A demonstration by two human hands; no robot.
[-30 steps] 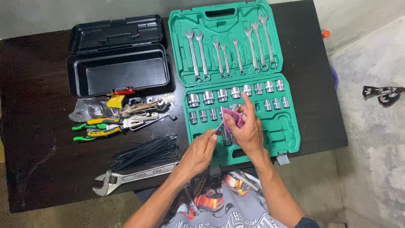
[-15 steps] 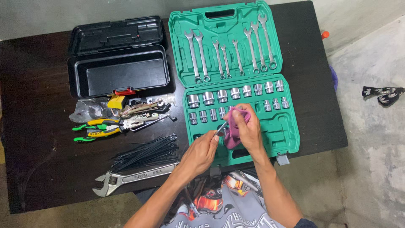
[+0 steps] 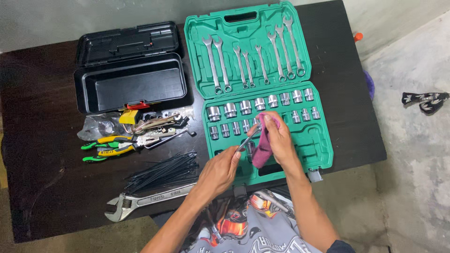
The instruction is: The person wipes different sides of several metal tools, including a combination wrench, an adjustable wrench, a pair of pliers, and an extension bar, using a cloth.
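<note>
Hanging lower now, pink cloth (image 3: 262, 146) in right hand (image 3: 280, 140); left hand (image 3: 219, 171) unmoved.

We see bare table (image 3: 42, 154) at far left. Cable ties (image 3: 161, 171), pliers (image 3: 108, 145) and green case (image 3: 318, 145) crowd the middle.
</note>
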